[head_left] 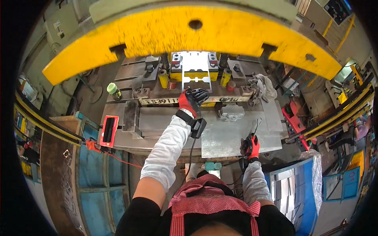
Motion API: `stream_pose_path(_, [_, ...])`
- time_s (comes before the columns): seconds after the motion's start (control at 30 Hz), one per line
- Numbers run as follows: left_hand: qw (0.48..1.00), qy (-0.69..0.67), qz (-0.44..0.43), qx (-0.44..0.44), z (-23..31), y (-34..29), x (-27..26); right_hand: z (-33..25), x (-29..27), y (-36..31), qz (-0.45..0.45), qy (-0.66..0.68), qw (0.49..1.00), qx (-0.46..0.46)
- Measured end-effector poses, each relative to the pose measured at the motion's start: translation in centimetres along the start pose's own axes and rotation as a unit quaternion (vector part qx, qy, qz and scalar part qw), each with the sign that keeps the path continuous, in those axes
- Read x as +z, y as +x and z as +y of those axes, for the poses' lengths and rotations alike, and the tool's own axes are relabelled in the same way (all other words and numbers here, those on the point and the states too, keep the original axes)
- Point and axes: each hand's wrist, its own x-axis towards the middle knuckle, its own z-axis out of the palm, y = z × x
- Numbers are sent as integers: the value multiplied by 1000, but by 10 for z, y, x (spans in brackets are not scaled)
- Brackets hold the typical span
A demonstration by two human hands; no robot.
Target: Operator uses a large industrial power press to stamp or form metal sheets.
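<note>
My left hand (193,100), in a red and black glove, reaches to the front of the press die. Its fingers are stretched out to the right, and I see nothing in them. Just beyond it a flat metal part (195,84) projects from the brightly lit die (195,63). My right hand (251,146), gloved alike, is closed round a thin metal rod-like tool (258,125) pointing away from me. That hand is at the right of a large shiny metal sheet (220,135). Small stacked metal pieces (231,112) lie at the sheet's far edge.
A yellow press beam (157,33) spans overhead. Stacked metal plates (157,122) lie left of the sheet, near a red tray (109,131). A green-capped bottle (113,90) stands farther left. Grey rags (263,88) lie right of the die. A blue bin (293,188) holds metal pieces.
</note>
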Motion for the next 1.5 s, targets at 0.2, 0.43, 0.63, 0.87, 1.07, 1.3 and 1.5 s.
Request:
stream_pose_path(0.2, [1000, 3, 5, 8, 0, -10, 8, -2, 2, -1, -14, 67, 998, 8])
stream_pose_path(0.43, [998, -30, 8, -46, 2, -5, 11, -1, 1, 2, -23, 43, 999, 14])
stream_pose_path(0.63, [997, -15, -55, -46, 4, -3, 6, 0, -1, 5, -21, 14, 999, 41])
stream_pose_path(0.87, [996, 19, -54, -64, 11, -1, -8, -15, 13, -7, -36, 45, 998, 25])
stream_pose_path(1.07, [998, 41, 17, -40, 1, 3, -10, -24, -3, -2, -9, -9, 1000, -25])
stream_pose_path(1.3, [996, 16, 35, 74, 5, 0, -21, -185, 138, 19, -317, -75, 934, -144])
stream_pose_path(1.5, [1000, -17, -5, 11, 9, 14, -29, -224, 276, 111, -502, -60, 857, -100])
